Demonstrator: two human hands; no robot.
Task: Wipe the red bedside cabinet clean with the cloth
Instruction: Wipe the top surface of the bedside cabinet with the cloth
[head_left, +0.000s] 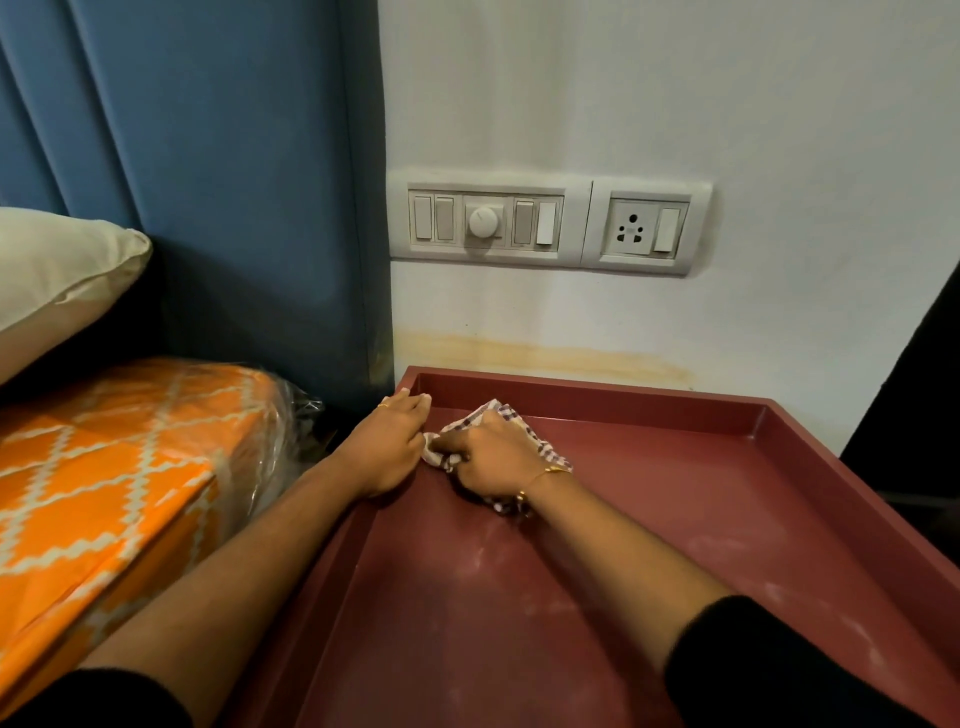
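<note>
The red bedside cabinet (649, 519) has a sunken top with a raised rim, and pale dusty smears show on its surface. A checked white and dark cloth (501, 413) lies bunched in the far left corner of the top. My right hand (493, 457) presses down on the cloth with fingers closed around it. My left hand (387, 447) rests on the left rim beside it, fingertips on the rim's far corner and touching the cloth's edge. A bracelet circles my right wrist.
A white wall with a switch panel (488, 223) and a socket (644, 228) rises behind the cabinet. To the left is a blue padded headboard (234, 182), an orange patterned mattress (104, 467) in plastic wrap and a pale pillow (57, 270).
</note>
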